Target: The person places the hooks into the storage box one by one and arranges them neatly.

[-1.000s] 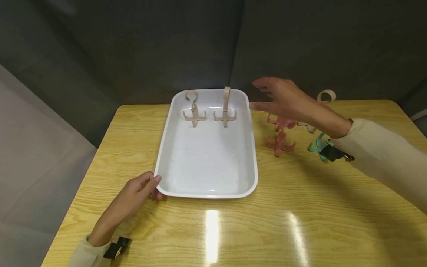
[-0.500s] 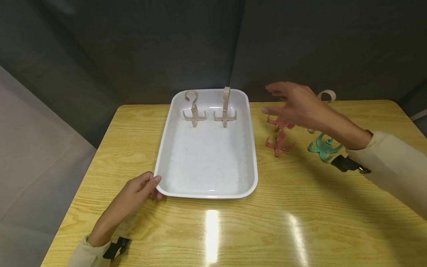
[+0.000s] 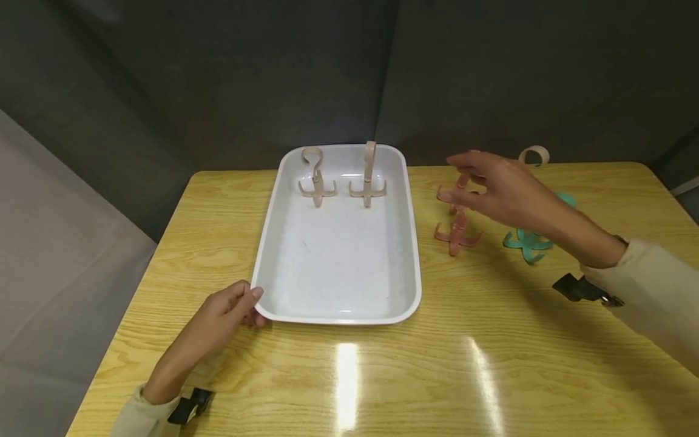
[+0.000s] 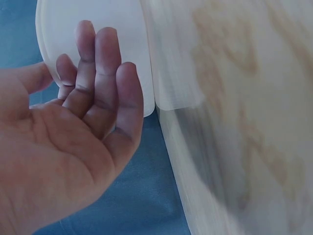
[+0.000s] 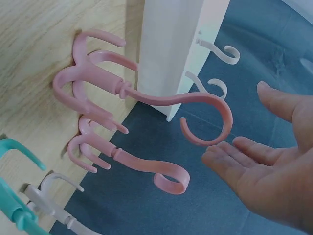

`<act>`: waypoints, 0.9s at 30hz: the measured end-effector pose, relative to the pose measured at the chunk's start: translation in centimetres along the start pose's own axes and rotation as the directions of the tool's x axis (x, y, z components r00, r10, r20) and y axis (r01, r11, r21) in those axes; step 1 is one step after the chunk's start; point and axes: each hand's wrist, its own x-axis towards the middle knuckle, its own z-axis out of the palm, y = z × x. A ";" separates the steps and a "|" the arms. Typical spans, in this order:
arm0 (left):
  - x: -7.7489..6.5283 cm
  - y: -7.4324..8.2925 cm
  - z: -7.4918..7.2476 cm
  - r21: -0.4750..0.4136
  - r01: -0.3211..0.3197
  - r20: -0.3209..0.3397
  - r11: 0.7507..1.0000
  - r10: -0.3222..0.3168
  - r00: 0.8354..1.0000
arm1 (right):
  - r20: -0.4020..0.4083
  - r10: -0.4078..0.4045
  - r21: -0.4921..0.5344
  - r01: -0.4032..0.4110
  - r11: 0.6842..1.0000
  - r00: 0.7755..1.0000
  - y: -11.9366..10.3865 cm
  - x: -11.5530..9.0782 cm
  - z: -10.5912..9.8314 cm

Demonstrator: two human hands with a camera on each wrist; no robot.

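Note:
My left hand grips the near left corner of a white tray, thumb over the rim and fingers beneath. Two beige four-prong hanging hooks, a left one and a right one, stand at the tray's far end. Right of the tray, my right hand hovers with fingers loosely spread over two pink hooks, a front one and a back one partly hidden by it. In the right wrist view, the fingertips are close to the larger pink hook's curl; contact is unclear.
A teal hook lies right of the pink ones, with more teal behind the forearm. A pale hook's loop rises at the back. Dark cloth hangs behind the wooden table.
My right hand has moved right and down, away from the tray's far right rim to the pink hooks. The left hand keeps its grip on the tray.

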 end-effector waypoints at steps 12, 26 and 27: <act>0.1 -0.2 0.0 0.002 -0.025 0.000 1.000 0.025 1.000 | -0.002 0.004 0.028 -0.004 1.000 1.000 1.2 -1.5 0.3; 0.0 -0.1 0.0 0.030 -0.032 -0.009 0.999 0.033 0.999 | -0.077 -0.020 0.033 0.023 0.999 0.997 1.9 -2.2 1.6; 0.0 -0.1 0.0 0.030 -0.033 -0.009 0.999 0.033 0.999 | -0.080 -0.016 0.033 0.019 0.999 0.997 1.9 -2.2 1.7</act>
